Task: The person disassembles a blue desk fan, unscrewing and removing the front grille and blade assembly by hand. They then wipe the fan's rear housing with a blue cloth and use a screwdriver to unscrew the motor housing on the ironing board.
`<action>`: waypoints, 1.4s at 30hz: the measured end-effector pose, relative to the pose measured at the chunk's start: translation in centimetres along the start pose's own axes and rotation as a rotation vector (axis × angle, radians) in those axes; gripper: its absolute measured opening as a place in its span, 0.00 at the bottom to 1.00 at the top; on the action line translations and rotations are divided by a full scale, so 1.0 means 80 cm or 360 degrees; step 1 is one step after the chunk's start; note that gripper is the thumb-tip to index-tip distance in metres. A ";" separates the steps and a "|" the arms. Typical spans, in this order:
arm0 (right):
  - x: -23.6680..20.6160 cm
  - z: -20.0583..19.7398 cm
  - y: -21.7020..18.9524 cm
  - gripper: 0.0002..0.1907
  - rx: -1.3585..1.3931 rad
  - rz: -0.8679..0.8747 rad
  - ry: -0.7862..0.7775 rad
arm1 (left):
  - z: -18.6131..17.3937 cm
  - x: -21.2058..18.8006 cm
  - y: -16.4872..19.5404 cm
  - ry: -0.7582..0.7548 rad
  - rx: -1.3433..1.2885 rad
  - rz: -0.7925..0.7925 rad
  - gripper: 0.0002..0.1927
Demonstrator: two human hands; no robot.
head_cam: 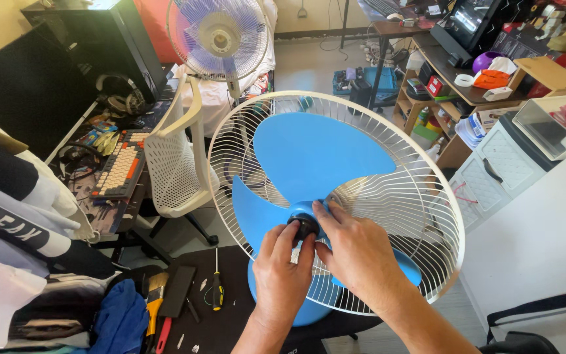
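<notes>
A fan with a blue three-blade propeller sits inside a white wire rear guard, front guard off. Both hands meet at the hub. My left hand pinches the black round cap at the centre of the blades with thumb and fingers. My right hand lies over the hub's right side, its fingertips touching the cap and the blue blade root. The fan's blue base shows below my wrists.
A black mat holds a yellow-handled screwdriver, a brush and small tools. A white mesh chair, a keyboard on a cluttered desk, a second standing fan and a shelf with a white appliance surround the spot.
</notes>
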State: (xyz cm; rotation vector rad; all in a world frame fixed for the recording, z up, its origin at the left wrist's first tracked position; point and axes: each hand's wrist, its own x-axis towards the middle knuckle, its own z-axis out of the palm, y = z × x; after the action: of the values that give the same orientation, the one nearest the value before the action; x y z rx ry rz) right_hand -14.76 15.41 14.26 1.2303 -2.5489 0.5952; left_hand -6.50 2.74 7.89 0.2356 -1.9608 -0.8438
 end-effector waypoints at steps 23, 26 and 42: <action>-0.007 0.007 0.005 0.37 0.0128 -0.0054 0.0181 | -0.002 0.009 0.002 -0.0024 0.0319 -0.0173 0.18; -0.007 0.008 0.004 0.37 0.0123 -0.0069 0.0224 | -0.005 0.013 0.003 -0.0177 0.0509 -0.0281 0.20; -0.004 0.013 0.009 0.39 0.0046 0.0000 0.0122 | -0.017 0.024 0.009 -0.0152 0.0170 0.0123 0.17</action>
State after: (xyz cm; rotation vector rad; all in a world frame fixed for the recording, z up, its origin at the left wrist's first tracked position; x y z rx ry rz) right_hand -15.16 15.57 13.06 1.1931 -2.4860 0.6683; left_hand -6.28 1.71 10.14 0.1832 -2.0933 -0.7127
